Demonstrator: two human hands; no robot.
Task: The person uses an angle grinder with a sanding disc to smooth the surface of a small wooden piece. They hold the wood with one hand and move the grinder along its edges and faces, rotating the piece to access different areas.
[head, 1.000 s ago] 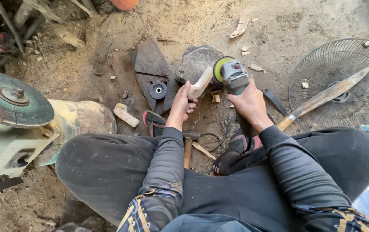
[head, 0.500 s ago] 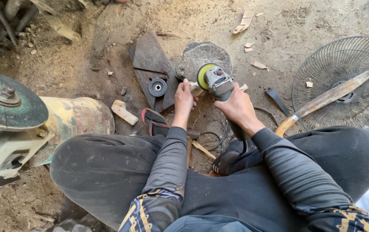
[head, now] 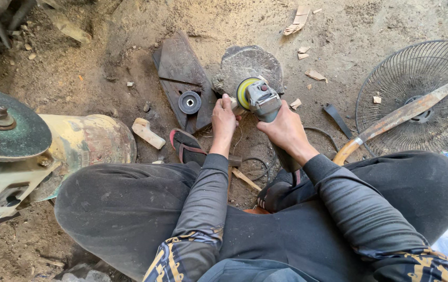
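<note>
My right hand (head: 282, 130) grips the body of a grey angle grinder (head: 261, 99) with a yellow-green disc (head: 243, 92), held over a flat grey stone (head: 250, 65). My left hand (head: 224, 118) holds a small pale wooden piece (head: 233, 103) against the disc's edge. Both arms wear dark grey sleeves. I sit on the dirt floor with my knees spread.
A bench grinder with a green wheel (head: 4, 130) stands at left. Dark metal plates (head: 182, 78) and a black disc (head: 189, 102) lie ahead. A rusty machete (head: 401, 115) rests on a wire fan guard (head: 422, 94) at right. A sandal (head: 186, 146) and wood scraps lie nearby.
Both hands and the grinder have moved down and left toward the stone. The wooden piece, earlier held up apart from the disc, now sits at the disc's edge.
</note>
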